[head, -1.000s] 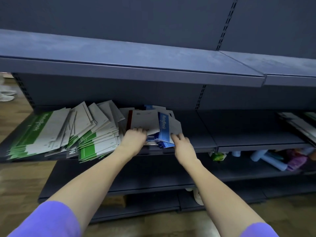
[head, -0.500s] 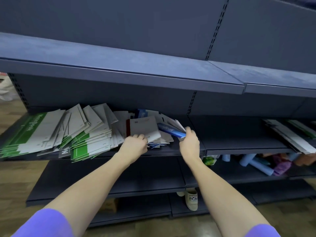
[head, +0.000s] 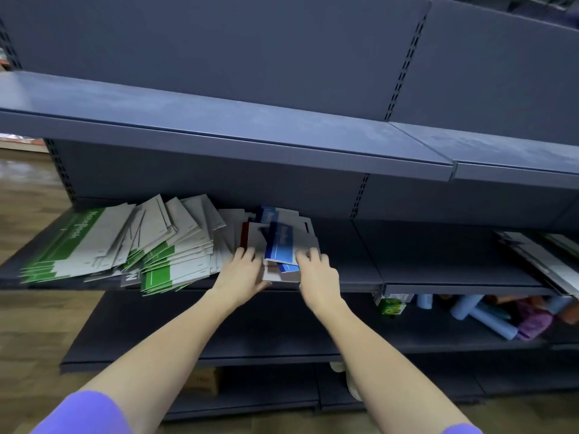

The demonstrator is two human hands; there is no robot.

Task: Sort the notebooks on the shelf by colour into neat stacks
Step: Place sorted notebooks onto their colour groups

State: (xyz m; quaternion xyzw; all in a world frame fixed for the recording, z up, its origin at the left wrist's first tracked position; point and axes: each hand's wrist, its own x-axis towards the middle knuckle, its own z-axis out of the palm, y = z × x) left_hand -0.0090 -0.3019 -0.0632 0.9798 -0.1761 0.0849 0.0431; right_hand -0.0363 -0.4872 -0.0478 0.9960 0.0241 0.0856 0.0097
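Blue notebook (head: pixel 279 247) now flat, white-edged.

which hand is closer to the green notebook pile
Left. The left hand rests just right of the green notebook pile; the right hand is farther right, on the blue notebooks.

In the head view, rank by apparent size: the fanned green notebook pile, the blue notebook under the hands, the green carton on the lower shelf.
1. Green notebook pile, by far the largest.
2. Blue notebook.
3. Green carton, smallest, though it sits farther back, so its true size is unsure.
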